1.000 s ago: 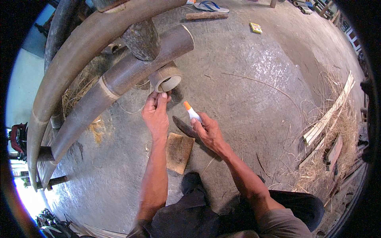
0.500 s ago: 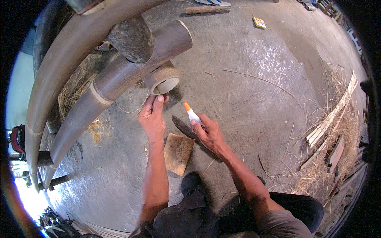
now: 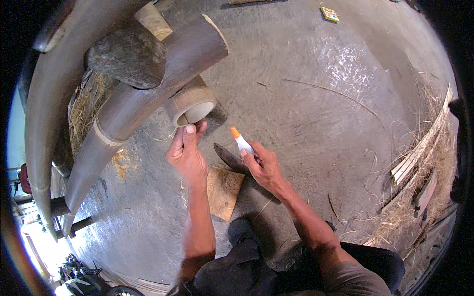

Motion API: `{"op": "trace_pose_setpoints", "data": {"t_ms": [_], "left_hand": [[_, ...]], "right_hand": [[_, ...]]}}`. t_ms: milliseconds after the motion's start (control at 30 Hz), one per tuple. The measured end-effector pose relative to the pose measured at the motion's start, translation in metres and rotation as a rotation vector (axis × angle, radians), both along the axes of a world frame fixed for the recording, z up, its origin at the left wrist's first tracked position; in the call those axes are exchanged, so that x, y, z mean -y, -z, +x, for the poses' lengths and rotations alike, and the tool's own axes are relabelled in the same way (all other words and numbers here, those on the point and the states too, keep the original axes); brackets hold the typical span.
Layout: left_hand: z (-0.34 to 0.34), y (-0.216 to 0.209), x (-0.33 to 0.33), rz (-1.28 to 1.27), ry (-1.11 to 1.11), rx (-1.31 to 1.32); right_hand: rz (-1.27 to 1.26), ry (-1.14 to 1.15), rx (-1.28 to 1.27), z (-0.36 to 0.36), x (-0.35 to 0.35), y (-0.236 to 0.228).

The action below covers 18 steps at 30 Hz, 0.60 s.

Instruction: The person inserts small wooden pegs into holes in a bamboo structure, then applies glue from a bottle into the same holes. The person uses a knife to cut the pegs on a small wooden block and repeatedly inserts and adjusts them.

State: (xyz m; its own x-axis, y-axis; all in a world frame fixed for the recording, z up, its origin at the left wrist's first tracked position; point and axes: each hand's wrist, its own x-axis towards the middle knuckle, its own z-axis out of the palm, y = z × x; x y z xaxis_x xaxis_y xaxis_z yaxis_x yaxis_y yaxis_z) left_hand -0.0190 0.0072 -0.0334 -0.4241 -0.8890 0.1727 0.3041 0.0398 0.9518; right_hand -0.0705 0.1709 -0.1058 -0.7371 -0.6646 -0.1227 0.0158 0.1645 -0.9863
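My left hand (image 3: 188, 157) pinches the lower rim of a short bamboo ring (image 3: 192, 97), thumb in front and fingertips at the opening. A dark line, perhaps a split, shows inside the ring near my thumb. The ring sits just below a thick brown bamboo pole (image 3: 192, 52); whether the two touch, I cannot tell. My right hand (image 3: 264, 165) is closed around a small white bottle (image 3: 243, 144) with an orange tip, like a glue bottle. The tip points up toward the ring but stays apart from it. A thin looped strip (image 3: 159, 139) curves left of my left hand.
Below my right hand, a dark curved blade (image 3: 228, 157) lies beside a wooden block (image 3: 226, 192). Another big bamboo pole (image 3: 47, 128) runs along the left. Pale split strips (image 3: 419, 148) and shavings (image 3: 395, 224) heap at the right. A small yellow packet (image 3: 330, 14) lies far off.
The whole view has shifted a little, bringing the bamboo poles nearer and further left. Both hands keep their holds on the ring and the bottle.
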Motion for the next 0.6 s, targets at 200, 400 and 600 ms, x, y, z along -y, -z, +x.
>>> {"op": "trace_pose_setpoints", "data": {"t_ms": [200,400,600], "left_hand": [[-0.001,-0.001,-0.003,-0.003,-0.033,0.011],[-0.002,-0.001,-0.004,-0.024,-0.018,0.016],[-0.001,-0.013,-0.008,-0.064,0.028,0.079]], "right_hand": [[-0.003,0.007,-0.064,-0.001,-0.003,0.000],[-0.037,0.015,-0.072,-0.001,-0.002,-0.009],[-0.097,0.018,-0.118,-0.005,-0.004,-0.025]]}}
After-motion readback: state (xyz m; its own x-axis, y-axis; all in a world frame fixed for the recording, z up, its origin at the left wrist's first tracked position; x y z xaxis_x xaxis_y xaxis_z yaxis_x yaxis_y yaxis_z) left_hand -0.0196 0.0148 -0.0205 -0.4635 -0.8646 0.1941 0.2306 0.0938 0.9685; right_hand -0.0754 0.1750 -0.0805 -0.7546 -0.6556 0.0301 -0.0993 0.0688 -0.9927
